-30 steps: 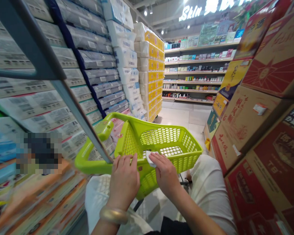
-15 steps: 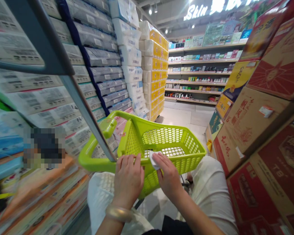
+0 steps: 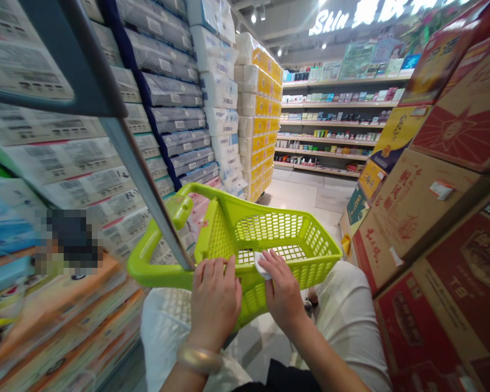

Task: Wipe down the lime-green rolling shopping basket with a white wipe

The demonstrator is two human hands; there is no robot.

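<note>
A lime-green rolling shopping basket (image 3: 318,265) with lattice sides lies tilted on its side between my legs. My left hand (image 3: 215,294) has its fingers hooked over the basket's near rim, closed on it, beside the foot of the metal pull-handle pole (image 3: 145,190). To its right, my right hand (image 3: 285,291) presses a folded white wipe (image 3: 263,265), perhaps tissue or cloth, against the same rim, its fingers laid over it. The pole's grey grip (image 3: 90,73) rises at upper left. A gold-coloured bangle (image 3: 198,357) circles my left wrist.
Wrapped paper packs (image 3: 222,111) are stacked high along the left, with yellow-and-white packs (image 3: 257,128) beyond. Red and brown cartons (image 3: 436,207) crowd the right side. Stocked shelves (image 3: 330,103) stand at the back, past a pale tiled floor (image 3: 298,190).
My right hand and the white wipe have slid slightly to the right along the rim. My left hand stays at its place on the basket. The camera view has shifted a little.
</note>
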